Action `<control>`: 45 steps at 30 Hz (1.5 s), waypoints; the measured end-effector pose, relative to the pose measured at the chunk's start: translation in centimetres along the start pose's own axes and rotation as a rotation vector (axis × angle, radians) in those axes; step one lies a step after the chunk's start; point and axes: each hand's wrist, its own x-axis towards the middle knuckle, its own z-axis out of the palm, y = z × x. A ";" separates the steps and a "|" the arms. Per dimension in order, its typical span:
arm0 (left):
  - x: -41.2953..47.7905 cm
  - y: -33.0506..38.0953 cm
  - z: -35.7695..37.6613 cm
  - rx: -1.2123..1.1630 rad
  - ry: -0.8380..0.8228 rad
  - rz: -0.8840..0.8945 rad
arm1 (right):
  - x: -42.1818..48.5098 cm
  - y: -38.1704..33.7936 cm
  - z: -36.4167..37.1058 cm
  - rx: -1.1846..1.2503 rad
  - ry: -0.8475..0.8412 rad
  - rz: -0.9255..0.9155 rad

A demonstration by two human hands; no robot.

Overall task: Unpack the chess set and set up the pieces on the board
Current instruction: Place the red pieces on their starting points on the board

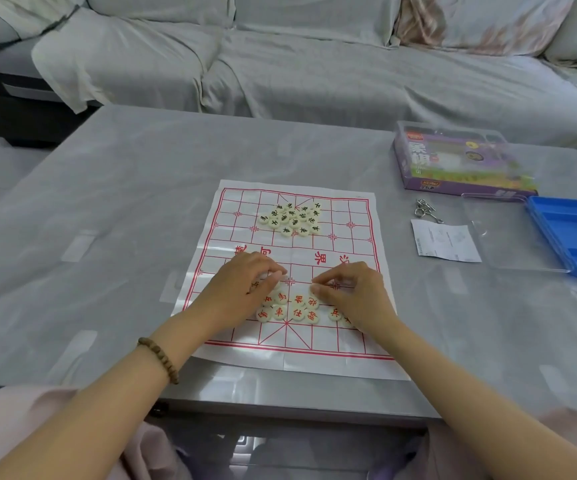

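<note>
— Pinching anything right now?

— Yes. My left hand has its fingers curled round one of the red pieces at the left of the heap. My right hand has thumb and forefinger closed on another at the heap's right edge.

— Where is the heap?

— On the near half of the paper board, bunched together with most faces up. The black pieces sit in their own cluster on the far half.

— And around the board?

— It lies flat on the grey tabletop. Off to my right are a purple box, a blue tray, a leaflet and some metal rings.
</note>
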 end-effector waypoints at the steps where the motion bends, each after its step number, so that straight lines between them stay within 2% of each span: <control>1: 0.0 0.1 0.2 0.014 -0.003 0.011 | -0.1 -0.3 -0.3 0.072 -0.012 0.011; 5: 0.1 0.4 0.4 0.012 -0.013 0.026 | 0.3 -0.2 -4.5 0.247 0.057 0.015; 8: 0.3 0.3 0.6 0.026 -0.018 0.019 | 0.4 1.4 -7.7 0.126 -0.001 0.121; 12: 0.6 0.3 0.8 0.033 -0.005 0.022 | 0.3 3.5 -7.7 0.008 -0.086 0.233; 17: 0.7 0.2 0.9 0.049 0.004 0.029 | 0.0 4.4 -7.5 0.032 0.007 0.172; 22: 0.8 0.2 0.9 0.048 0.004 0.042 | -0.6 5.4 -7.8 -0.060 -0.122 0.112; 33: 0.8 0.2 1.1 0.061 -0.002 0.037 | -1.1 6.0 -7.7 -0.105 -0.064 0.079; 37: 0.5 0.6 1.0 0.048 0.000 0.048 | -1.4 4.9 -7.6 -0.197 -0.052 0.087; 40: 0.2 1.4 1.0 0.087 0.013 0.106 | -2.6 3.0 -7.0 -0.278 -0.025 0.006; 45: -0.2 2.6 1.4 0.122 -0.008 0.178 | -4.5 1.1 -3.8 -0.292 -0.085 -0.105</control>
